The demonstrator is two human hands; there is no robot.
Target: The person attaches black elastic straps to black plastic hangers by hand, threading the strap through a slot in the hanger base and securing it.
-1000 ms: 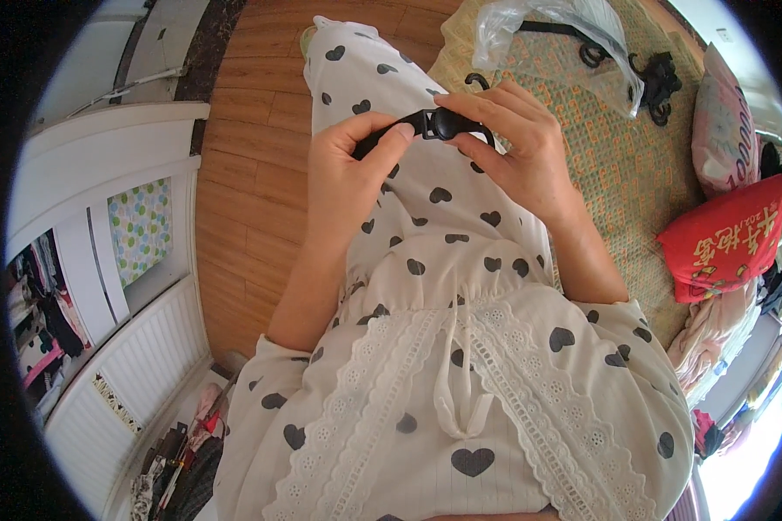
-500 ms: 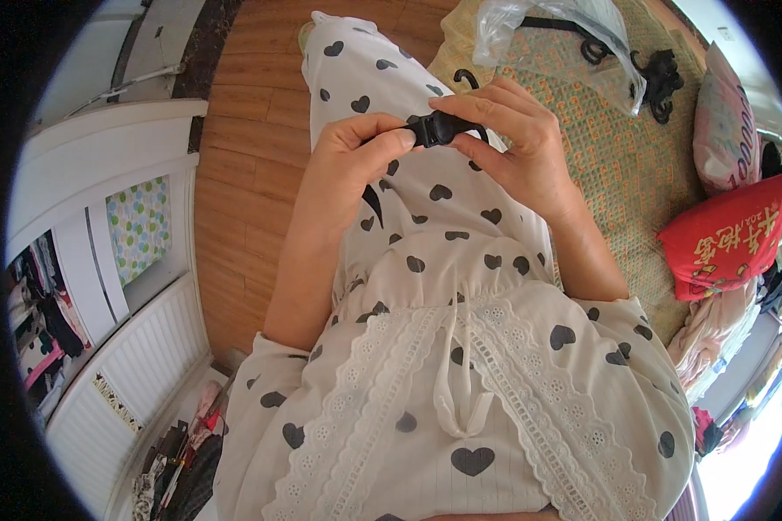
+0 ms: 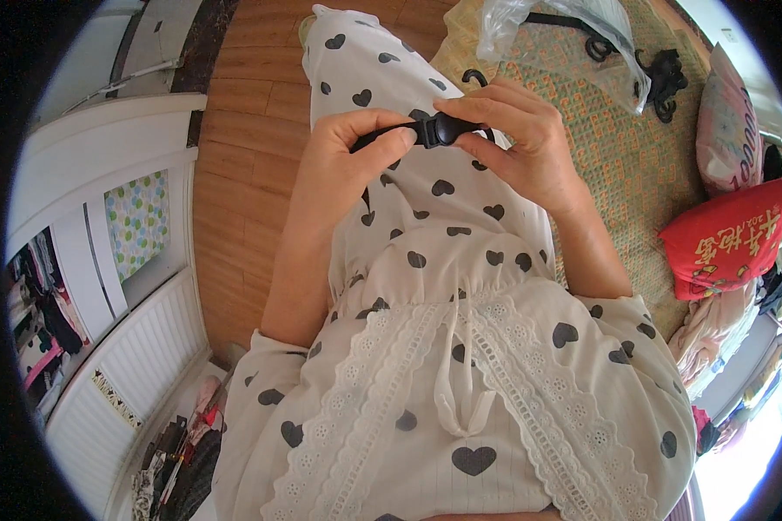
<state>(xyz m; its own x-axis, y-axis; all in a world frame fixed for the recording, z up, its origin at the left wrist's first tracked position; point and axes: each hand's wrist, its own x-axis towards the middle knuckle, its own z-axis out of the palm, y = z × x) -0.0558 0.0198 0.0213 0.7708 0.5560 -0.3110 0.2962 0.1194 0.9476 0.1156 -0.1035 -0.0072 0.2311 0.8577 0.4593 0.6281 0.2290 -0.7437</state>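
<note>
Above my lap, both hands pinch a black plastic buckle [image 3: 441,131] with a webbing strap. My left hand [image 3: 356,156] is closed, thumb and forefinger on the strap [image 3: 375,138] where it enters the buckle's left side. Around the buckle's right end, the thumb and fingertips of my right hand [image 3: 523,130] are closed. A curled black end [image 3: 473,77] sticks up past my right fingers, and I cannot tell exactly how it joins the buckle. Under the hands lies my white dress [image 3: 447,247] with dark hearts.
On the patterned mat [image 3: 621,204] to the right are a clear plastic bag [image 3: 565,65] and a bundle of black straps [image 3: 665,78]. A red cushion [image 3: 730,239] and a pale cushion [image 3: 723,130] sit at its right edge. White shelving [image 3: 104,113] with clothes stands left of the wooden floor [image 3: 235,174].
My left hand has shifted slightly, and more of the strap shows left of the buckle. The strap end hanging below that hand now shows less. My right hand is nearly still.
</note>
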